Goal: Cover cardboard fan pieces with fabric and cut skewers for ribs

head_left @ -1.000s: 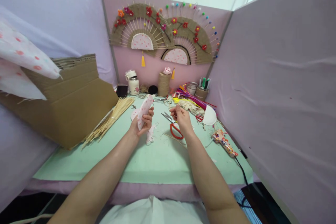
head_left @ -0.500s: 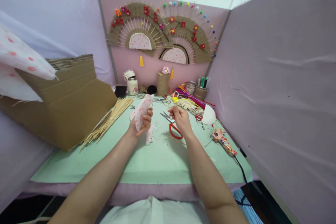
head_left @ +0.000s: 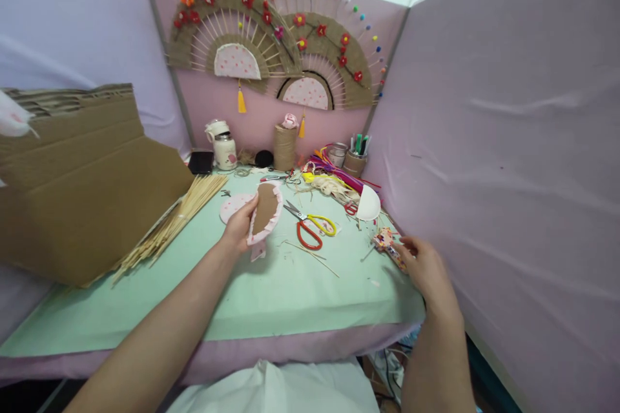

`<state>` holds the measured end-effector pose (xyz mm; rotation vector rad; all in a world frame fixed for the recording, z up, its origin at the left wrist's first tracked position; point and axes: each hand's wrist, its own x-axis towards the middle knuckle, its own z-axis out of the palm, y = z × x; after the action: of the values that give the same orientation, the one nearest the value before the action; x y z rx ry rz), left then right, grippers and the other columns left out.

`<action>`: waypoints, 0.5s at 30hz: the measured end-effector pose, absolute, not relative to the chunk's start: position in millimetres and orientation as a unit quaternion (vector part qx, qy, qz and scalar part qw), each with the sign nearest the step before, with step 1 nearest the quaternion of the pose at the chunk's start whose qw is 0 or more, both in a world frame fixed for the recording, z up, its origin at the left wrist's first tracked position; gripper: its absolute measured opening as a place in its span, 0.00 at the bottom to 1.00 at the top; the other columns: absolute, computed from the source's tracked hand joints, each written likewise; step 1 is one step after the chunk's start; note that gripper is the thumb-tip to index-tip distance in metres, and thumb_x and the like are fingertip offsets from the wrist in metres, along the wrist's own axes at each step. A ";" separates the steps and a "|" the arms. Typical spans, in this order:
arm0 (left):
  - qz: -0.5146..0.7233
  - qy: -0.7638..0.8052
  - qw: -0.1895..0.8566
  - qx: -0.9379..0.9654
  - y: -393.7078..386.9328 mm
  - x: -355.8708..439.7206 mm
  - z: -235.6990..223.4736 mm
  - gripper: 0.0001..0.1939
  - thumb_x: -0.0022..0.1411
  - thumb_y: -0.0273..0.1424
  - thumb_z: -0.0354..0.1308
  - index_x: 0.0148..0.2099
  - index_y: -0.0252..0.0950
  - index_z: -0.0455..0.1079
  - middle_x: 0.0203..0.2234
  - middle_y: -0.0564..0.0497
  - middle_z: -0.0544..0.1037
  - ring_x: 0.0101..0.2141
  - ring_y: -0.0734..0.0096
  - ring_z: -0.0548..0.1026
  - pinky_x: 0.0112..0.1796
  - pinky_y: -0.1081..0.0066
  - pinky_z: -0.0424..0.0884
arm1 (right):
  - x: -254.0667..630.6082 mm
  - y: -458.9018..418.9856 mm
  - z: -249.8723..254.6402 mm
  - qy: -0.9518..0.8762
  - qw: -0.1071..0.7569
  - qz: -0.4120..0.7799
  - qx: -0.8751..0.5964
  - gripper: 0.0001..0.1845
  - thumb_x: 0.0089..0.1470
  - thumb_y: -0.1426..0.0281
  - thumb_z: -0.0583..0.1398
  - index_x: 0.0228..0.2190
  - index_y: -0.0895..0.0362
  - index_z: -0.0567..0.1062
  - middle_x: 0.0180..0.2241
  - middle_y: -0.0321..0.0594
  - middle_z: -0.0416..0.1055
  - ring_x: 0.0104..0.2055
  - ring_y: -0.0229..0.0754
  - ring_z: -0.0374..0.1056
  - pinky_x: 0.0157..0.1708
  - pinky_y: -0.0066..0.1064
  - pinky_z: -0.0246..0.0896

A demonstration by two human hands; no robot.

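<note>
My left hand (head_left: 239, 224) is closed on a cardboard half-circle (head_left: 265, 210), its brown face turned toward me and spotted fabric folded over its rim. Behind that hand a round piece of the same spotted fabric (head_left: 232, 208) lies on the table, and a small fabric strip (head_left: 258, 251) shows below the half-circle. At the right, my right hand (head_left: 422, 264) is over the handle of a patterned glue gun (head_left: 385, 240), fingers apart and partly curled; whether they touch it is hard to see. Scissors (head_left: 310, 244) with red and yellow handles lie between my hands, blades parted.
Bamboo sticks (head_left: 186, 214) lie in a bundle beside a large cardboard sheet (head_left: 92, 187) at the left. A white half-circle (head_left: 369, 204), coloured pipe cleaners (head_left: 339, 174), a twine spool (head_left: 285, 147) and a pen holder (head_left: 355, 162) stand or lie farther back. Two decorated fans (head_left: 307, 93) hang behind.
My right hand has gone from beside the scissors to the glue gun at the right. My left hand has turned the half-circle so its cardboard side shows. The whole view has shifted.
</note>
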<state>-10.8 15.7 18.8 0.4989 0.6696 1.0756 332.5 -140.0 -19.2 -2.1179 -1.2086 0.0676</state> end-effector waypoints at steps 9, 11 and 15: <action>0.535 0.304 0.743 0.263 15.4 -7.8 14.1 0.10 0.64 0.26 0.50 0.43 0.30 0.71 0.30 0.47 0.81 0.28 0.71 0.79 0.30 0.74 0.75 | 336.9 -129.4 -44.0 -0.433 0.155 0.032 -0.888 0.29 0.51 0.56 0.57 0.49 0.64 0.70 0.43 0.58 0.73 0.44 0.57 0.69 0.41 0.40 0.61; 0.549 0.307 0.728 0.274 15.0 -6.9 11.9 0.09 0.64 0.25 0.51 0.43 0.30 0.71 0.31 0.47 0.81 0.29 0.71 0.79 0.32 0.73 0.75 | 332.1 -125.5 -44.5 -0.419 0.149 0.024 -0.895 0.31 0.52 0.55 0.57 0.50 0.64 0.68 0.44 0.59 0.72 0.45 0.59 0.69 0.40 0.41 0.61; 0.549 0.302 0.720 0.298 14.4 -6.2 8.5 0.10 0.62 0.23 0.51 0.44 0.29 0.71 0.34 0.45 0.81 0.33 0.70 0.79 0.38 0.69 0.76 | 327.6 -122.7 -44.7 -0.426 0.147 0.005 -0.893 0.30 0.53 0.59 0.55 0.52 0.66 0.66 0.43 0.60 0.71 0.45 0.59 0.69 0.41 0.42 0.61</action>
<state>-6.2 14.4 8.5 0.6576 0.6667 1.2136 327.6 -122.7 -44.7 -2.5695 -1.2254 0.0149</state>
